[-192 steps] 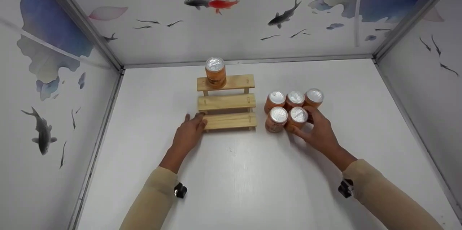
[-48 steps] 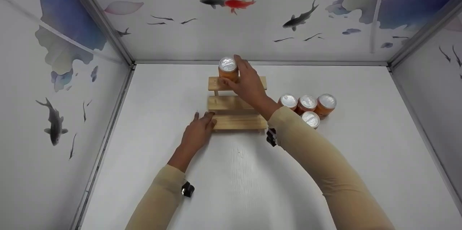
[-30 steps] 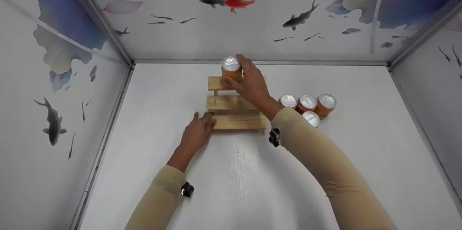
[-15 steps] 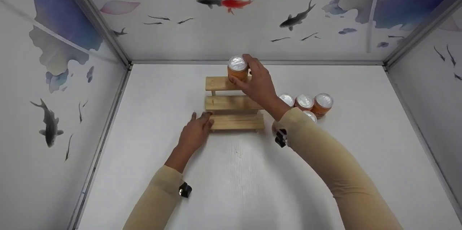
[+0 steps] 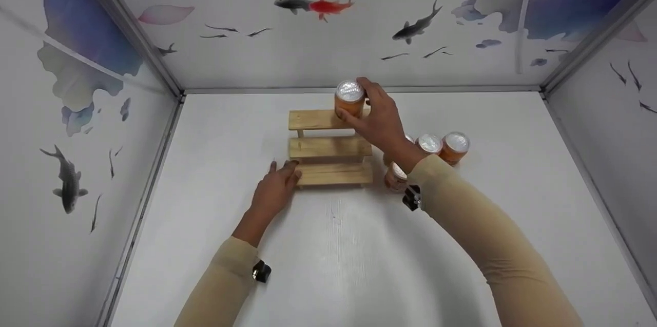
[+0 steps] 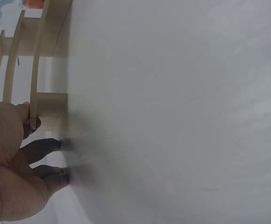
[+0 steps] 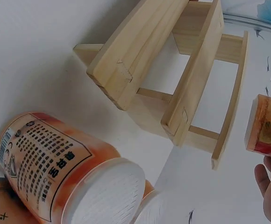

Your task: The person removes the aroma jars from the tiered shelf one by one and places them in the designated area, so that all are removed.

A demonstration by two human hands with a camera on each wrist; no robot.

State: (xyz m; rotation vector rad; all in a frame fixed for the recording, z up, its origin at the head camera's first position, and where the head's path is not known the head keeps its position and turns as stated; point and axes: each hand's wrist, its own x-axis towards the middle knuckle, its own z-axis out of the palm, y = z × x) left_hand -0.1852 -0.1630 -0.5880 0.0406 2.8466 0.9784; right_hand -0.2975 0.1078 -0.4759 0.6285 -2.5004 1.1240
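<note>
My right hand grips an orange can with a silver lid, upright at the right end of the top step of a small three-step wooden shelf. The right wrist view shows the same can beyond the shelf, with a fingertip below it. With straight fingers, my left hand rests on the table against the left end of the bottom step. In the left wrist view that hand touches the step's end with its thumb.
Several more orange cans stand grouped on the white table right of the shelf, partly hidden by my right forearm; one can fills the right wrist view's foreground. Walls painted with fish close in the back and both sides.
My right hand left the group of cans, took hold of the can on the top step and moved it from the left end to the right end. The left hand stayed put.
</note>
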